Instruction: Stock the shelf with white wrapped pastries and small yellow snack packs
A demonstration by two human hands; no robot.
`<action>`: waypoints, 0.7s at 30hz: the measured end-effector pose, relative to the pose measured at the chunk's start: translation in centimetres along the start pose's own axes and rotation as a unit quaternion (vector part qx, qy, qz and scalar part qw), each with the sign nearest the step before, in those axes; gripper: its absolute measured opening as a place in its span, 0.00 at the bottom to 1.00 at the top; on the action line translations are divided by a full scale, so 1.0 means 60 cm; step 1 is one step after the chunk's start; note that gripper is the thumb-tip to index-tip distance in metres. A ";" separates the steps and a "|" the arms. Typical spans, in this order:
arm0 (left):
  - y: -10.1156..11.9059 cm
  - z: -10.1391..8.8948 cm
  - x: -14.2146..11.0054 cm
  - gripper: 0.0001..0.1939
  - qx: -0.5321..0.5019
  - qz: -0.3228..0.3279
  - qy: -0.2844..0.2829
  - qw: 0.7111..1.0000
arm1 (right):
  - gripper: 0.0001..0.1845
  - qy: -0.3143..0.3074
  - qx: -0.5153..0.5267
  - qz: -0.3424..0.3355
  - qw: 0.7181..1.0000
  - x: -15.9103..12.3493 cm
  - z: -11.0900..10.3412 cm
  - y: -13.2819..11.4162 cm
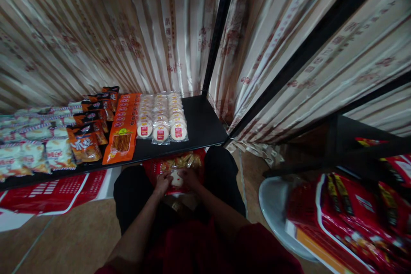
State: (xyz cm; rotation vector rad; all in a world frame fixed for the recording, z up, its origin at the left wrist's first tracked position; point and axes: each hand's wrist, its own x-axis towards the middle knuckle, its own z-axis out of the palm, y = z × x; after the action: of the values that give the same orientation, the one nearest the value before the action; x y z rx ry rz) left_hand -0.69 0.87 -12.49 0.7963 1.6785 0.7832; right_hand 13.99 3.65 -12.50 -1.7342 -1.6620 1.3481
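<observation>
Curtains (pixel 170 30) are hanging behind a black shelf (pixel 202 115). Just below its near edge, a pale pack (pixel 176 178) is lying over a red bag (pixel 153 166). Handling is probably going to be light, slick and brittle, its rim offering the safest hold. Left hand (pixel 163 183) and right hand (pixel 190 178) are gripping opposite sides, curled narrowly; exact fingertip placement is blurring into dimness.
</observation>
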 end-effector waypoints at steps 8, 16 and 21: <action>-0.002 0.001 -0.001 0.11 0.002 0.016 0.009 1.000 | 0.10 0.055 0.068 0.011 0.996 0.007 -0.003 -0.003; 0.005 -0.005 -0.009 0.13 0.037 0.048 0.024 0.998 | 0.13 0.077 0.079 0.008 0.994 0.002 -0.006 -0.012; 0.011 -0.008 -0.018 0.20 0.081 0.110 0.056 0.989 | 0.12 0.081 0.079 0.014 0.993 -0.001 -0.008 -0.024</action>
State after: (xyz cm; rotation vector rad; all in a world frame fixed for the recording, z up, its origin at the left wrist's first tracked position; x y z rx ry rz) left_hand -0.84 0.28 -11.29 1.0814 1.7913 0.8634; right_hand 13.63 4.07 -11.11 -1.7302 -1.4090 1.2773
